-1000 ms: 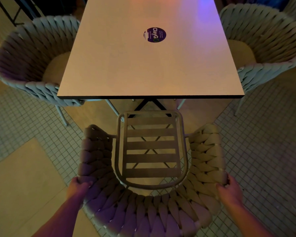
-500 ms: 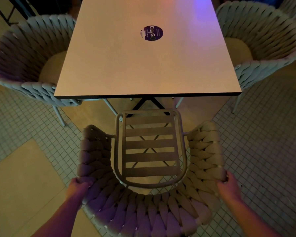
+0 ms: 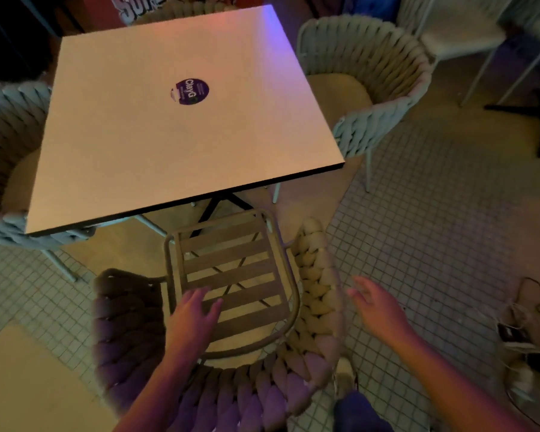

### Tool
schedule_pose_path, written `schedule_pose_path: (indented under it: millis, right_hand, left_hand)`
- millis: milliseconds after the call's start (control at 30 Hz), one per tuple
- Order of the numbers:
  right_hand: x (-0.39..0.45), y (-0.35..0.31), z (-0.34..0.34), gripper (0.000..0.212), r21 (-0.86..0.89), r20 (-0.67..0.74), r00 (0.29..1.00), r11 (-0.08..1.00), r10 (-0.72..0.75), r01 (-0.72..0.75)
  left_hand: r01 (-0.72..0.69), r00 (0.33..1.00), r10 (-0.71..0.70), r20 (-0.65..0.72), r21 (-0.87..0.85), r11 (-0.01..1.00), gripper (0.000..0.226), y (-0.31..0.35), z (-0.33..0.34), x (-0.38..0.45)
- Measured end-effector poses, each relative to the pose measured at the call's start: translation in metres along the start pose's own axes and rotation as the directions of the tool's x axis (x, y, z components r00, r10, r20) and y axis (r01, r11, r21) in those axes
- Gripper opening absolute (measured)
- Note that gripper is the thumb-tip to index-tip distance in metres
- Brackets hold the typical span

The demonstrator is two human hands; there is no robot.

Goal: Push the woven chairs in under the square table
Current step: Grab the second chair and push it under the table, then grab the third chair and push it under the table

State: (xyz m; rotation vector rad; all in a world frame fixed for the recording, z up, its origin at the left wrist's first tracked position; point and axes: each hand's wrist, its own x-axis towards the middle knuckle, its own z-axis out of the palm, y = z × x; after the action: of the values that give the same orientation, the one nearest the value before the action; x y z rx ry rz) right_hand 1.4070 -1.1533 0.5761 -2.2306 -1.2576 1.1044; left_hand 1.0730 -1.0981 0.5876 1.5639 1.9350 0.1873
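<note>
Both hands off the near woven chair (image 3: 219,353): left hand (image 3: 190,319) over its slatted seat, right hand (image 3: 378,310) beside its backrest, fingers apart, holding nothing. Chair's front edge sits just short of the tabletop (image 3: 181,129); probably needs another push.

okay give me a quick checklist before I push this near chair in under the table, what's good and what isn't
1. Left hand gripping the chair: not ok, it is open above the slatted seat.
2. Right hand gripping: not ok, open, off the woven backrest.
3. Near chair already under the square table: not ok, only the seat's front edge reaches it.
4. Tabletop free of things that could tip: ok, only a round sticker.
5. Path past the table base: cannot tell.
</note>
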Motion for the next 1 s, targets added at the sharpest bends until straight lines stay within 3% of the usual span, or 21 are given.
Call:
schedule_pose_path:
  millis: [167,267,367,633,767,1000]
  right_hand:
    - [0.008,0.029,-0.069,0.048,0.089,-0.014,0.999,0.995,-0.039,0.040]
    - [0.035,0.057,-0.124,0.046,0.119,-0.043,0.999,0.992,-0.027,0.032]
    - [0.077,0.082,-0.197,0.058,0.084,-0.048,0.996,0.993,-0.081,0.084]
    - [0.178,0.106,-0.391,0.045,-0.116,-0.160,0.966,0.976,-0.203,0.185]
    - [0.244,0.108,-0.442,0.044,-0.142,-0.186,0.960,0.973,-0.208,0.183]
    - [0.394,0.093,-0.499,0.043,-0.190,-0.142,0.970,0.967,-0.197,0.169]
  left_hand:
    - [0.011,0.997,-0.012,0.072,0.011,1.000,0.053,0.078,0.028,0.008]
    - [0.078,0.994,-0.066,0.083,-0.153,0.985,0.046,0.137,0.047,0.026]
    - [0.060,0.998,-0.056,0.024,-0.227,0.972,0.039,0.206,0.069,0.042]
    - [-0.017,0.998,0.001,-0.056,-0.288,0.957,0.037,0.404,0.114,0.085]
    - [-0.067,0.996,0.049,-0.074,-0.258,0.964,0.041,0.475,0.135,0.138]
    - [-0.005,0.997,-0.018,-0.071,-0.319,0.948,0.041,0.565,0.172,0.262]
